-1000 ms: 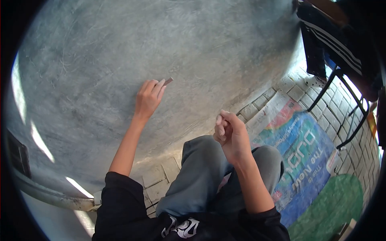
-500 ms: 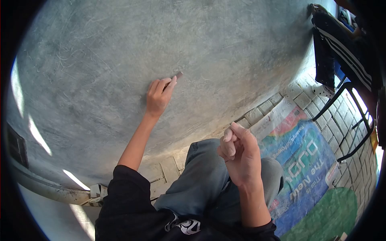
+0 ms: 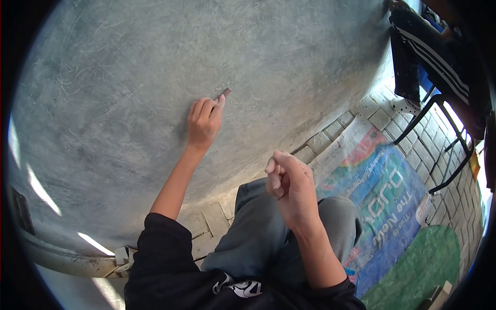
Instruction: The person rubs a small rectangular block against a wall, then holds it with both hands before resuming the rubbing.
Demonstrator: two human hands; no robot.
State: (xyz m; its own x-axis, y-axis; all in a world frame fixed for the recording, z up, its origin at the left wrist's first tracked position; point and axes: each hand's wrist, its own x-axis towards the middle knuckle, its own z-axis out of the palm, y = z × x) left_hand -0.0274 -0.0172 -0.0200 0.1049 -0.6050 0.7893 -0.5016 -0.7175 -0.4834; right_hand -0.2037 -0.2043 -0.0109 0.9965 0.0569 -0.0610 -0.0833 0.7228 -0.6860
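Observation:
My left hand (image 3: 203, 124) reaches up to the grey wall (image 3: 129, 67), its fingers closed on a small brown piece of sandpaper (image 3: 226, 93). The piece looks folded, and its end sticks out past my fingertips against the wall surface. Pale scratches and cloudy patches mark the wall around it. Over my bent knees (image 3: 338, 219), my right hand (image 3: 295, 188) hangs in the air away from the wall. Its fingers are curled in towards the thumb, and whitish dust coats the tips. I see nothing held in it.
A printed blue and green banner (image 3: 385, 217) covers part of the brick-paved floor (image 3: 444, 206) to the right. Beyond it a person in striped dark trousers (image 3: 434, 57) is by a black metal chair frame (image 3: 439, 98). Small offcuts (image 3: 124, 256) lie at lower left.
My left hand has shifted slightly on the wall, with the sandpaper piece still in it. The right hand has moved a little left and up. The view has tilted slightly.

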